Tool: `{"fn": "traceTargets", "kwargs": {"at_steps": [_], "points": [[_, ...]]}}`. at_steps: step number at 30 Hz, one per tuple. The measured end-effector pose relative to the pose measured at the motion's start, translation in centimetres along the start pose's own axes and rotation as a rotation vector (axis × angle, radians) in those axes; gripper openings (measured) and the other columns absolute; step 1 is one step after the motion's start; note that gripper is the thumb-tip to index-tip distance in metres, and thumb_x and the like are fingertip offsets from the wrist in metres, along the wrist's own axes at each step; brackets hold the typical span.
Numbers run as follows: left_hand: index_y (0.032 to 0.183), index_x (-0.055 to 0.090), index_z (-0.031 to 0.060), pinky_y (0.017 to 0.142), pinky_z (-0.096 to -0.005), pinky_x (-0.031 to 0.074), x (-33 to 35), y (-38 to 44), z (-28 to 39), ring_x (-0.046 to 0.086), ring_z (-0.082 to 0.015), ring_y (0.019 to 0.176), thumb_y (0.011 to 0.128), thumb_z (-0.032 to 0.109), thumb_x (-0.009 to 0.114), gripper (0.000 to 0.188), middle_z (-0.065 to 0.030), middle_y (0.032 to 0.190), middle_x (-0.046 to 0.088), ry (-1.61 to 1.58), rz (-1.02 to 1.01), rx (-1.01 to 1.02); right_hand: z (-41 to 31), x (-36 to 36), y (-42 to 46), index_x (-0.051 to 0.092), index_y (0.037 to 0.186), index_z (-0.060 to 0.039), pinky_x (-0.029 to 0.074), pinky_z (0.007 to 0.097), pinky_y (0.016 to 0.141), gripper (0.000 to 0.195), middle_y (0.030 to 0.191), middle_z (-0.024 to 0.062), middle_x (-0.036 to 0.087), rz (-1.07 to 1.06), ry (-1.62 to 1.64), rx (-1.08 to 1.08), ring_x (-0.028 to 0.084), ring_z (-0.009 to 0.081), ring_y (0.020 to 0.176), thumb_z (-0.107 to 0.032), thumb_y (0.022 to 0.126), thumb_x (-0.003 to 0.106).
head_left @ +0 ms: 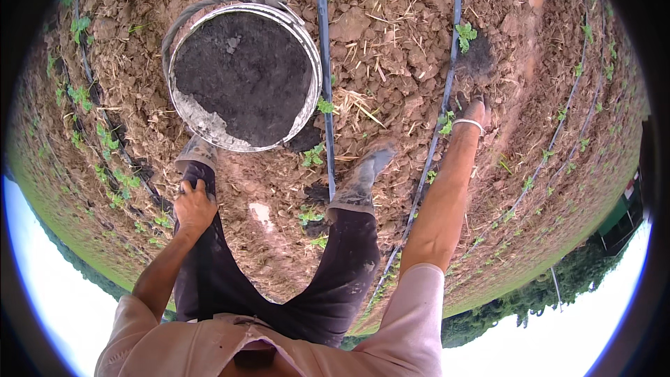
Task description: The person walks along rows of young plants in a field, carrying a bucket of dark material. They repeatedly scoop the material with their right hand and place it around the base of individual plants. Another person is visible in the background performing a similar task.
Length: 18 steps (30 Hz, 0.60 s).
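Note:
My left hand [194, 208] rests on the knee of my dark trousers [209, 251], its fingers apart and holding nothing. My right hand [472, 110] reaches down to the soil beside a drip irrigation line [443, 102], close to a small leafy seedling [446, 123]. Its fingers are dark with dirt, and whether anything is in them is hidden. Beyond that hand, a dark patch of powdery material [476, 56] lies next to another seedling [465, 36]. In front of my left leg stands a white-rimmed bucket [316, 70] with a rope handle [175, 29], filled with dark, fine, soil-like material [243, 76].
A second drip line [324, 52] runs between the bucket and my right boot [361, 175]. Seedlings such as one by the bucket [313, 155] grow along the lines. Straw [361, 107] litters the cloddy brown soil [387, 57]. More planted rows extend on both sides.

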<state>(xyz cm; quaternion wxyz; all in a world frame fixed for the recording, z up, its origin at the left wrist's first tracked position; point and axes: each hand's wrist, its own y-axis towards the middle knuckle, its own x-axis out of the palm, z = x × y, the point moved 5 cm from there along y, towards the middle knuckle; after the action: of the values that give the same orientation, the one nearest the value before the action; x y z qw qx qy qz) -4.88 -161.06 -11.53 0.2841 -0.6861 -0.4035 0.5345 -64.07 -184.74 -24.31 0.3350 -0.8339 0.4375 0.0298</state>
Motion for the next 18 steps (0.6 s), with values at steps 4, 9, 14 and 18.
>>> {"fn": "traceTargets", "kwargs": {"at_steps": [4, 9, 14, 18], "points": [[0.101, 0.056, 0.0060, 0.062, -0.0473, 0.053, 0.3, 0.2, -0.9, 0.064, -0.0406, 0.070, 0.079, 0.026, 0.060, 0.030, -0.0217, 0.098, 0.055, -0.007, 0.022, 0.006, 2.1, 2.8, -10.6, 0.056, 0.113, 0.0001, 0.054, 0.0319, 0.050, 0.022, 0.090, 0.0125, 0.065, -0.078, 0.011, -0.044, 0.067, 0.0209, 0.072, -0.003, 0.091, 0.053], [0.105, 0.058, 0.0056, 0.066, -0.0457, 0.053, -0.5, 0.3, -1.8, 0.064, -0.0413, 0.079, 0.078, 0.028, 0.061, 0.036, -0.0245, 0.103, 0.054, -0.052, -0.028, -0.034, 2.4, 9.9, -29.0, 0.058, 0.105, 0.0016, 0.054, 0.0292, 0.062, 0.018, 0.088, 0.0126, 0.066, -0.482, -0.079, -0.280, 0.066, 0.0217, 0.070, -0.004, 0.088, 0.060], [0.104, 0.058, 0.0065, 0.066, -0.0476, 0.052, -0.1, 0.6, -3.4, 0.063, -0.0425, 0.082, 0.077, 0.029, 0.062, 0.035, -0.0234, 0.106, 0.053, -0.112, -0.066, -0.036, 1.5, 20.2, -38.7, 0.053, 0.120, -0.0053, 0.044, 0.0466, 0.089, 0.048, 0.116, 0.0172, 0.058, -0.841, -0.625, -0.849, 0.054, 0.0341, 0.106, -0.018, 0.077, 0.070], [0.102, 0.057, 0.0059, 0.068, -0.0480, 0.052, -0.6, 0.8, -4.4, 0.062, -0.0441, 0.083, 0.076, 0.028, 0.062, 0.035, -0.0242, 0.105, 0.053, -0.171, -0.056, -0.039, 4.4, 26.5, -36.3, 0.042, 0.134, -0.0115, 0.037, 0.0570, 0.094, 0.080, 0.139, 0.0215, 0.037, -0.779, -1.207, -0.840, 0.043, 0.0434, 0.116, -0.039, 0.068, 0.077]]}}
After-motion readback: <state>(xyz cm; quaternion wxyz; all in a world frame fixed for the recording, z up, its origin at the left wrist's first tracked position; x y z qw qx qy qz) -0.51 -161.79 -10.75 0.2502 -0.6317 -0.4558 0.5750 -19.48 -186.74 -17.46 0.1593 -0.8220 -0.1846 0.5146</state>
